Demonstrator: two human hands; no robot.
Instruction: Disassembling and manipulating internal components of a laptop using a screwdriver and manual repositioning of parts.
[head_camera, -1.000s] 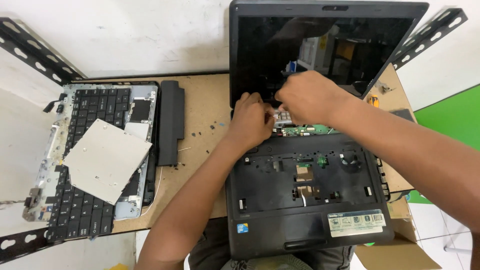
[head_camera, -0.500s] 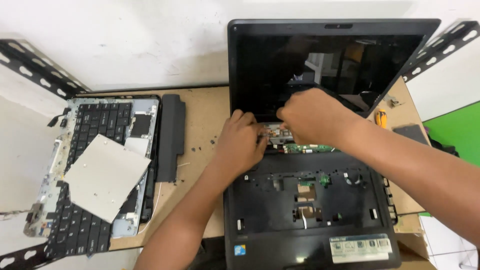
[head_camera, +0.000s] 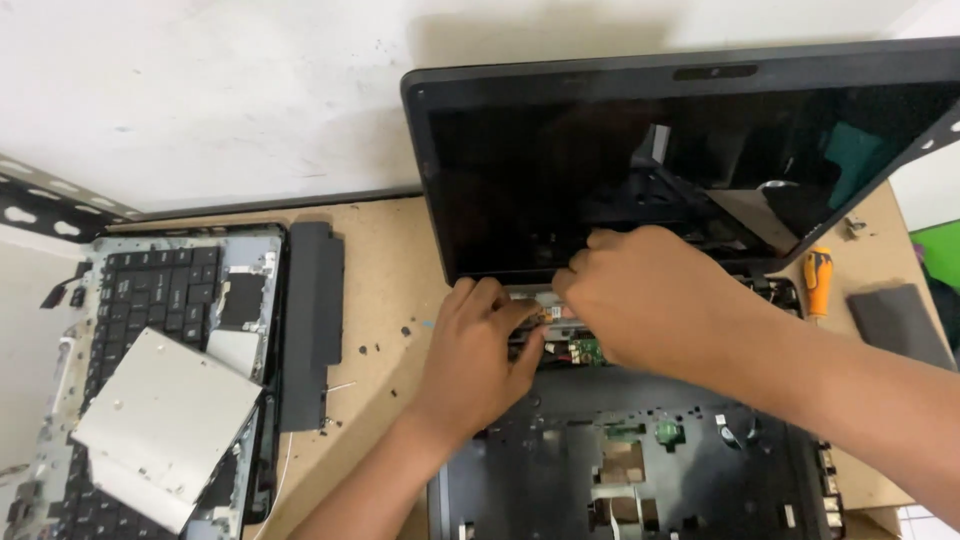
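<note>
A black laptop (head_camera: 640, 470) lies open on the wooden table with its keyboard removed, so the inner black frame and green circuit parts show. Its dark screen (head_camera: 620, 170) stands upright at the back. My left hand (head_camera: 480, 350) rests at the rear of the base just below the hinge, fingers pressing on a small part there. My right hand (head_camera: 640, 300) reaches in from the right, fingertips pinching at the same spot beside the left fingers. What the fingers hold is hidden.
To the left lies a removed keyboard assembly (head_camera: 150, 290) with a silver optical drive (head_camera: 165, 420) resting on it, and a long black battery (head_camera: 312, 320) beside it. Small screws (head_camera: 405, 330) dot the table. An orange-handled screwdriver (head_camera: 818, 280) and a dark pad (head_camera: 900, 325) sit right.
The view has shifted closer and lower toward the hinge area. Both hands stay at the rear of the base, drawn a little closer together.
</note>
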